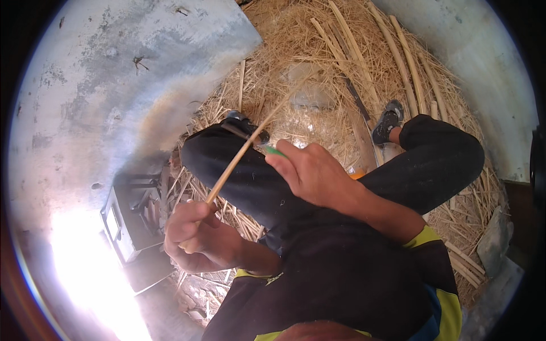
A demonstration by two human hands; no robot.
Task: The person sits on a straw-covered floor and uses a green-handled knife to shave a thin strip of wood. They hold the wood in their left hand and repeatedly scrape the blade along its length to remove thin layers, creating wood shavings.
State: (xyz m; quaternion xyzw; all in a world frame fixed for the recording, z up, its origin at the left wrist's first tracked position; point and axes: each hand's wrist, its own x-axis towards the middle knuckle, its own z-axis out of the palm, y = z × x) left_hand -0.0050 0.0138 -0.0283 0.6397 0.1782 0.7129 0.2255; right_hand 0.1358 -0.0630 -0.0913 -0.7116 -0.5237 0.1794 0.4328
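My left hand (pixel 203 237) is closed around the lower end of a thin, pale wooden stick (pixel 230 169). The stick slants up and away to the right, and its far end blurs over the shavings. My right hand (pixel 319 176) grips a small knife (pixel 274 151) by its green handle. The knife's thin blade points left and crosses the stick about midway; whether it touches the wood I cannot tell. Both hands are above my bent legs, in dark trousers (pixel 233 165).
Straw-like shavings (pixel 273 34) cover the floor. Long wooden strips (pixel 408 62) lie at the far right. A dark, long-bladed tool (pixel 355 96) rests beyond my right hand. Pale walls (pixel 131 74) stand on both sides. A grey stone (pixel 493 241) sits at the right.
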